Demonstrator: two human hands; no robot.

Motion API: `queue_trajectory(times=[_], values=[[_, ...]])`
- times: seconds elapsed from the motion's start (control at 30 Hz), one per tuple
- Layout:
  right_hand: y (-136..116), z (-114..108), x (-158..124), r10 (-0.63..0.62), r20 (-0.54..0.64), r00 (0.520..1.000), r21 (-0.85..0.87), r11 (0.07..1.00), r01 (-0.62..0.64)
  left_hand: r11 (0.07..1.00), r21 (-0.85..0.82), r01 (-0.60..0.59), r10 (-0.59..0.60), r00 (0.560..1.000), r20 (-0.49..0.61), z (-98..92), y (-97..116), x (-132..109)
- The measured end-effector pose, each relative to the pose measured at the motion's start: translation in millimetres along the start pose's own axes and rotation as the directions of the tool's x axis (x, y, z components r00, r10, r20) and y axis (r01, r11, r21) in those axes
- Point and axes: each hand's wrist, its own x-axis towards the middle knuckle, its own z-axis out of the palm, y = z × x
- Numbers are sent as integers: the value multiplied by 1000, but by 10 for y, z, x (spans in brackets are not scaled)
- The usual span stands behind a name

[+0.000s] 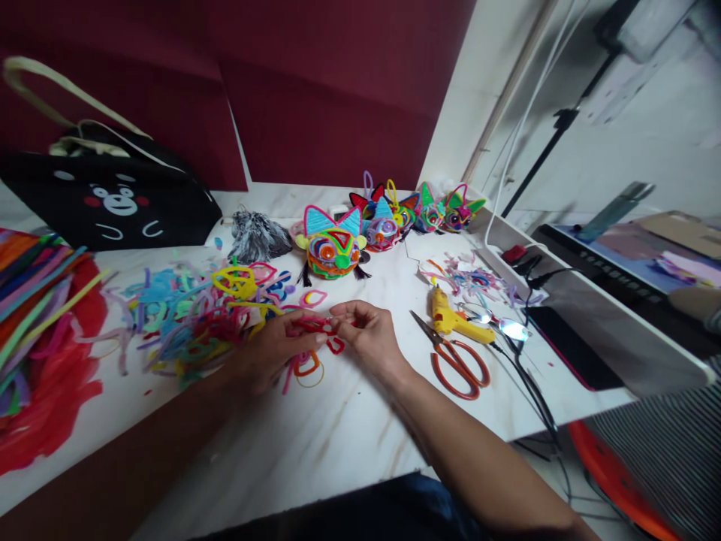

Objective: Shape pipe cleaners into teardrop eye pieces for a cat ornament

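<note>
Both of my hands meet over the middle of the table, pinching a red-pink pipe cleaner [312, 324] between them. My left hand [276, 346] grips it from the left, fingers closed. On the other side, the thumb and fingertips of my right hand [369, 334] are closed at its right end; the exact grip is partly hidden. Just below the fingers lie an orange pipe-cleaner loop [306, 364] and a red bent piece [336, 346]. To the left of my left hand spreads a pile of colourful pipe-cleaner pieces [185, 315].
Orange-handled scissors [459, 368], a yellow glue gun [459, 319] with a cable, glasses [510, 328] and a black phone [574, 346] lie right. Behind stand a colourful animal-head ornament [332, 244] and several similar ones. A black bag [113, 199] and bundled pipe cleaners [39, 315] are left.
</note>
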Motion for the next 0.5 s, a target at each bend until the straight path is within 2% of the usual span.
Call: queue_trajectory(times=[0.13, 0.3, 0.37, 0.5], values=[[5, 2, -34, -47, 6, 999, -100, 994, 47, 999, 52, -14, 16, 998, -57, 1, -17, 10], [-58, -23, -84, -199, -1, 980, -348, 919, 186, 985, 157, -67, 72, 997, -27, -82, -66, 47], [-68, -32, -77, -172, -19, 985, -319, 935, 157, 988, 141, -70, 76, 997, -34, -91, -52, 42], [-43, -41, -14, 6, -34, 999, -104, 995, -10, 997, 42, -71, 76, 991, -111, -79, 15, 20]])
